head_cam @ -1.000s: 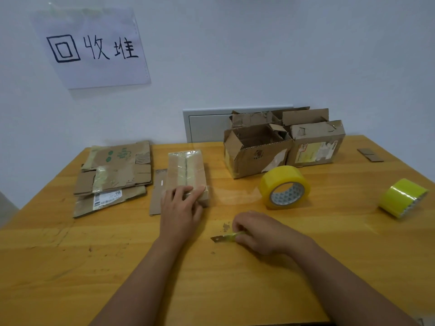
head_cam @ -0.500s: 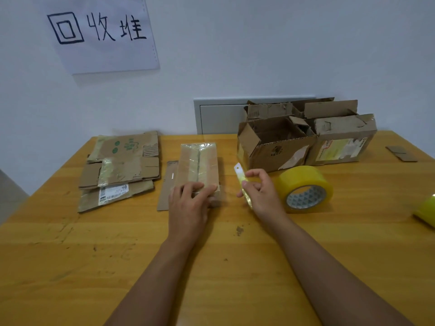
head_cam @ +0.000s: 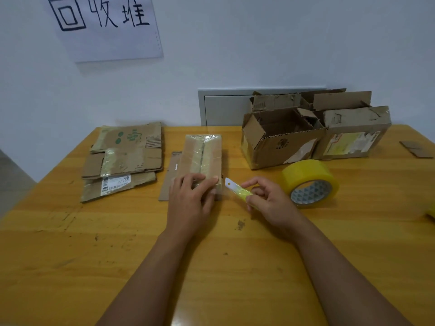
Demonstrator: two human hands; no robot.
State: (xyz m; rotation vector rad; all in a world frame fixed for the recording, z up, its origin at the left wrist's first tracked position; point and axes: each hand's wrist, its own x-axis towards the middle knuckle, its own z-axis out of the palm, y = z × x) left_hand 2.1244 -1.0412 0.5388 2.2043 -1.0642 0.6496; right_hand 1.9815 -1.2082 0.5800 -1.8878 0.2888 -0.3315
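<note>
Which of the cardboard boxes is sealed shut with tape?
The small box under the left hand; the right boxes stand open, the left pile lies flat.

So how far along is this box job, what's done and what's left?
Done: a stack of flattened boxes lies at the left. In hand: the left hand presses on the taped box, and the right hand holds the knife with its blade by the box's near right corner; the tape looks uncut. Left: slit and flatten this box, then probably the open boxes at the right.
</note>
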